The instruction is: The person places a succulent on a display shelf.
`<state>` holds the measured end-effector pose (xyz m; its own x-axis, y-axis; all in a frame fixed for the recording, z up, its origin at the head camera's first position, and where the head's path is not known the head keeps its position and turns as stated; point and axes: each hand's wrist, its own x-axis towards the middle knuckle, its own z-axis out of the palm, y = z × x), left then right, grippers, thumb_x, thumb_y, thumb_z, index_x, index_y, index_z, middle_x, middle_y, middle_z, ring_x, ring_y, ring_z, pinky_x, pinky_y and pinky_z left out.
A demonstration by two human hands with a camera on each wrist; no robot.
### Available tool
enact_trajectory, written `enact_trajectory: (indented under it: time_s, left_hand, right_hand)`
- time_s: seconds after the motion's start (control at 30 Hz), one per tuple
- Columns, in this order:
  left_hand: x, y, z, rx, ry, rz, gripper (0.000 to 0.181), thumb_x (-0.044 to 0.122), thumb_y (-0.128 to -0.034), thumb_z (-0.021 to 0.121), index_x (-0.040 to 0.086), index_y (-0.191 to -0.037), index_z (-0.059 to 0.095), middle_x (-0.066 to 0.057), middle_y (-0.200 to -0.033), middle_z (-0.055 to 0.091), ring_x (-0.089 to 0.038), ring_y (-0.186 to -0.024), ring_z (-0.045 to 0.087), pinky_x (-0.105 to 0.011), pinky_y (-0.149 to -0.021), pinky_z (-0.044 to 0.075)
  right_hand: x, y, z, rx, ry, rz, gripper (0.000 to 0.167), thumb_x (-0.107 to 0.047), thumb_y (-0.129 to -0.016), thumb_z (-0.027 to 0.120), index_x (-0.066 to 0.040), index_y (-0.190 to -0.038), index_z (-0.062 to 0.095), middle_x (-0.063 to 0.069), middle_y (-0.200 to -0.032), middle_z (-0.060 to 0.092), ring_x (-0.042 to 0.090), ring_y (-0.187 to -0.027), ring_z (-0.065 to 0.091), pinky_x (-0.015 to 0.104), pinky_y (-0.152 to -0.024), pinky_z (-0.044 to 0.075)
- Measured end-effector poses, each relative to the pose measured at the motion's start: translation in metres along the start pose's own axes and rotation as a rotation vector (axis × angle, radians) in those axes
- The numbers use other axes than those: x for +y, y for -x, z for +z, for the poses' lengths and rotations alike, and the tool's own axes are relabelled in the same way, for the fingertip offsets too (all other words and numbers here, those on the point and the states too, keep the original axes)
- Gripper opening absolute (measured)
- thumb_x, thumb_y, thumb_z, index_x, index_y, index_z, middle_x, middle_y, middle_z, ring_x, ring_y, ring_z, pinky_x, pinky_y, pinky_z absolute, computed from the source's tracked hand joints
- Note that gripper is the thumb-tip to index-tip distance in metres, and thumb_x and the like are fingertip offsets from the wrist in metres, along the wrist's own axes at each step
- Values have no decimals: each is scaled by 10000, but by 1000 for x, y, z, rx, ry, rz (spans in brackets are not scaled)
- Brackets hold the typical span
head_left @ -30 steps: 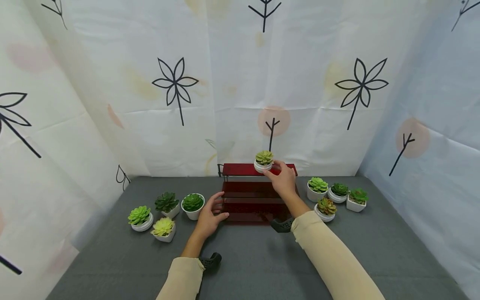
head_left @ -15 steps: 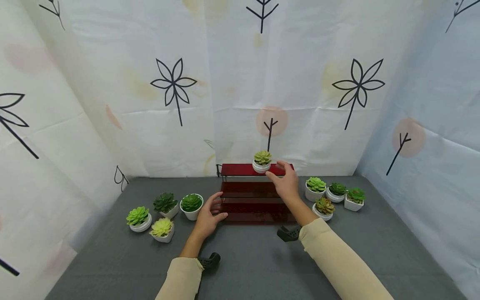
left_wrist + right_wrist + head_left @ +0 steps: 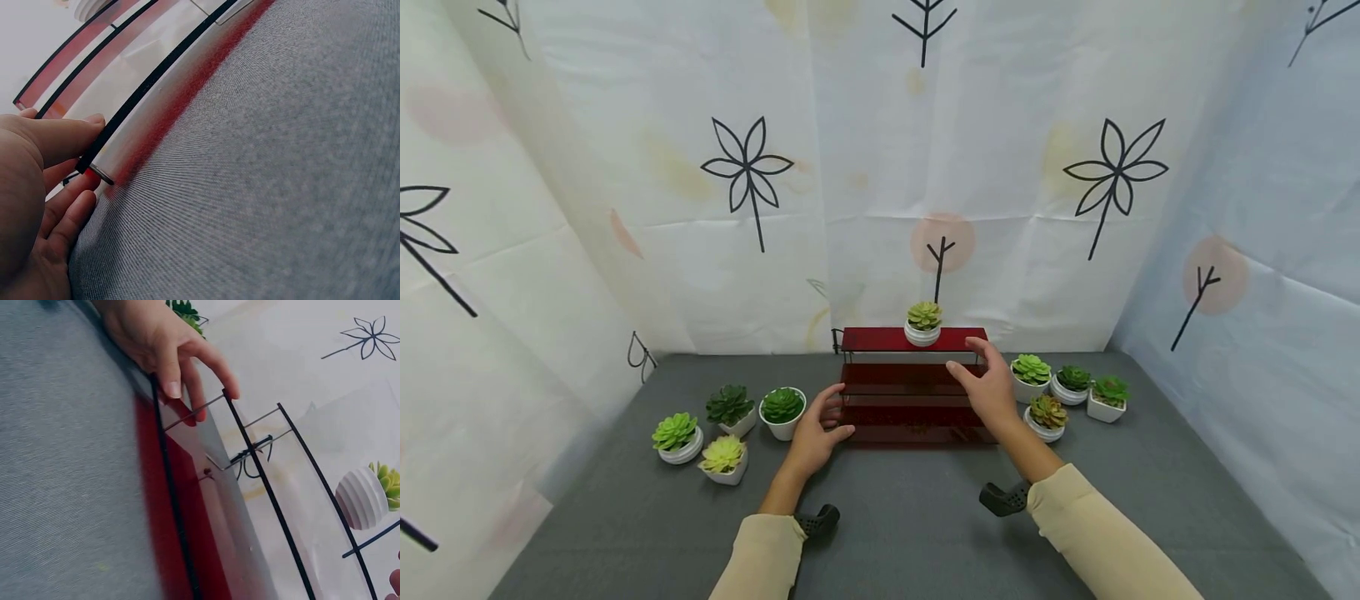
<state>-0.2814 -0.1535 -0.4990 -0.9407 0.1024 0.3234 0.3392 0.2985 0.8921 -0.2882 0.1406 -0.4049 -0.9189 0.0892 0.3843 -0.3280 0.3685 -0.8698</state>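
A dark red, see-through tiered shelf [image 3: 880, 379] with thin black edges stands at the back middle. On its top tier a light green succulent in a ribbed white pot [image 3: 922, 325] stands upright, also seen sideways as a ribbed pot [image 3: 362, 499] in the right wrist view. My left hand [image 3: 816, 433] holds the shelf's left end, its thumb [image 3: 75, 134] on the black edge and other fingers behind it. Away from the pot, my right hand [image 3: 992, 392] hovers near the shelf's right end, fingers apart and holding nothing.
Several potted succulents stand left of the shelf, the nearest a round dark green one [image 3: 783, 408]. Several more cluster at right, including a reddish one [image 3: 1048, 414] near my right forearm. A printed white cloth [image 3: 865, 167] hangs behind the grey table [image 3: 917, 517].
My right hand has let go of the light green succulent on the top tier and drawn back down and to the right. My left hand stays at the shelf's end.
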Motion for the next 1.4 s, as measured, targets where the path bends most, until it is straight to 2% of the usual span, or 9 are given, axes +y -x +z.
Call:
enact_trajectory:
  time_s: [0.1,0.17,0.4,0.53,0.67,0.8,0.93,1.17,1.4]
  left_hand:
    - [0,0,0,-2,0,-1,708,-19,-827,744,182,-1443,459,-181,-1274,578,-321,-1067,580,-505,-928,446]
    - [1,1,0,-3,-1,-1,710,-18,-827,745,185,-1444,458,-178,-1275,577,-318,-1067,581,-501,-928,448]
    - [3,2,1,-11,-6,-14,713,-20,-827,744,195,-1444,458,-168,-1282,573,-311,-1071,579,-493,-929,447]
    - [3,2,1,-13,-2,-13,710,-23,-828,741,183,-1446,456,-171,-1287,569,-317,-1078,575,-496,-933,444]
    - [2,2,0,-9,0,-4,704,-16,-834,739,175,-1448,454,-174,-1288,568,-320,-1081,575,-503,-933,444]
    - [1,3,-1,-5,-4,0,701,-12,-837,739,172,-1449,453,-178,-1290,567,-325,-1084,575,-510,-935,442]
    - [-1,3,-1,-4,-9,2,693,0,-842,739,165,-1451,451,-190,-1292,563,-327,-1083,573,-512,-933,442]
    - [2,3,0,-5,-7,1,701,-3,-836,743,170,-1452,455,-177,-1289,572,-323,-1079,577,-505,-932,443]
    - [2,2,-1,-9,-14,-12,699,-12,-839,737,179,-1450,455,-164,-1295,570,-312,-1086,576,-495,-939,443]
  right_hand:
    - [3,8,-5,-19,-35,-23,544,-148,-914,701,11,-1379,470,200,-1382,486,344,-1303,418,455,-1074,326]
    - [-5,17,-10,-37,-47,-37,533,-105,-914,692,60,-1366,463,249,-1368,480,379,-1292,424,479,-1069,331]
    - [2,40,-20,-32,2,-77,458,-90,-910,691,59,-1309,523,265,-1259,550,382,-1159,521,516,-960,413]
    - [-12,56,-29,-36,4,-66,392,-20,-884,696,80,-1241,568,275,-1184,597,411,-1062,582,533,-895,461]
    - [6,64,-33,-38,45,-71,346,-41,-877,713,52,-1194,610,216,-1126,651,298,-971,647,372,-835,514]
    - [29,70,-35,-40,67,-69,305,-79,-879,723,22,-1154,641,153,-1073,680,136,-900,651,233,-777,498]
    - [40,77,-40,-42,56,-64,278,-82,-872,731,20,-1119,657,135,-1042,687,72,-872,631,218,-753,500]
    - [48,89,-49,-25,34,-64,264,-43,-859,733,26,-1105,666,149,-1021,691,55,-854,635,147,-721,489]
    - [54,100,-61,-19,117,-41,242,-51,-876,718,25,-1100,670,140,-1033,688,19,-864,622,142,-724,487]
